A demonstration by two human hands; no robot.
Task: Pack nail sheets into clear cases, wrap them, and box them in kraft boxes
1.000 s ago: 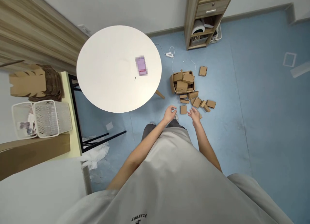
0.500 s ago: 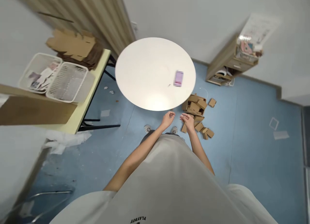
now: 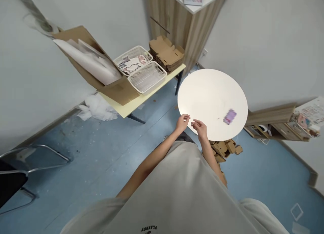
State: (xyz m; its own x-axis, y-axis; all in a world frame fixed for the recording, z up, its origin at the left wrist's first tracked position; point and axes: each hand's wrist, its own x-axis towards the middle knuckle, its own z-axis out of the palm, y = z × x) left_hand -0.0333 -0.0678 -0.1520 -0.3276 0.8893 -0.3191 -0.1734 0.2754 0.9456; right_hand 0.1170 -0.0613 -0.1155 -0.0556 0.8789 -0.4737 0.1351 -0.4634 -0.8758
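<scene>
My left hand (image 3: 182,123) is held in front of my body at the near left edge of the white round table (image 3: 205,89). Its fingers are loosely bent and apart, with nothing visible in them. Close beside it, my right hand (image 3: 200,127) also has loosely curved, parted fingers and appears to hold nothing. The two hands do not touch. On the right part of the tabletop lies a purple item (image 3: 230,116), blurred into pixels, with a small thin sliver (image 3: 219,118) to its left.
A yellow table (image 3: 124,109) at left bears white baskets, one with cards (image 3: 134,63) inside, flattened cardboard boxes (image 3: 167,53) and a large open carton (image 3: 118,90). Small brown boxes (image 3: 221,148) lie under the round table. A chair (image 3: 15,175) stands far left, a shelf (image 3: 274,122) at right.
My view has turned left, so the round table sits further right and lower in it. My hands now overlap the table's near left edge; both remain without anything visible in them.
</scene>
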